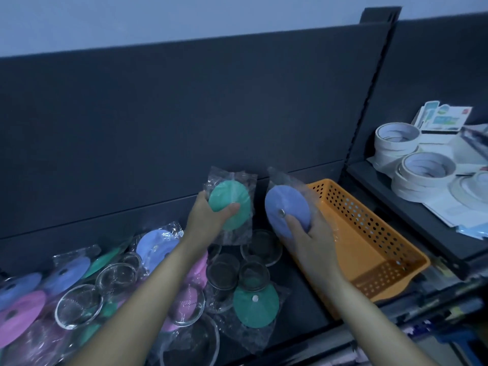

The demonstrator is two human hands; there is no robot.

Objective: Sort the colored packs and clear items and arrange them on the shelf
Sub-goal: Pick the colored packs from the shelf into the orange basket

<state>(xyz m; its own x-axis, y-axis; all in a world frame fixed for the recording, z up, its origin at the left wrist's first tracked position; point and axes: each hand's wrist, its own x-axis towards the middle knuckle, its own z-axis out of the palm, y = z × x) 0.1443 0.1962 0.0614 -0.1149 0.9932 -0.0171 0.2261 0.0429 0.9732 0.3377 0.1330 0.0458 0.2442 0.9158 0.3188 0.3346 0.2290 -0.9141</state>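
My left hand (208, 217) grips a green round pack (233, 200) in clear wrap, held up above the shelf (298, 291). My right hand (314, 233) grips a purple round pack (284, 207), also wrapped, beside the orange basket (369, 241). Below them on the dark shelf lies a mixed heap: purple packs (155, 247), pink packs (21, 310), another green pack (254, 307) and several clear round dishes (78, 306). My forearms hide part of the heap.
The perforated orange basket stands on the shelf at the right, holding nothing I can see. On the neighbouring shelf to the right sit stacks of white tape rolls (422, 175) and printed cards (443, 117). A dark back panel (184, 114) rises behind.
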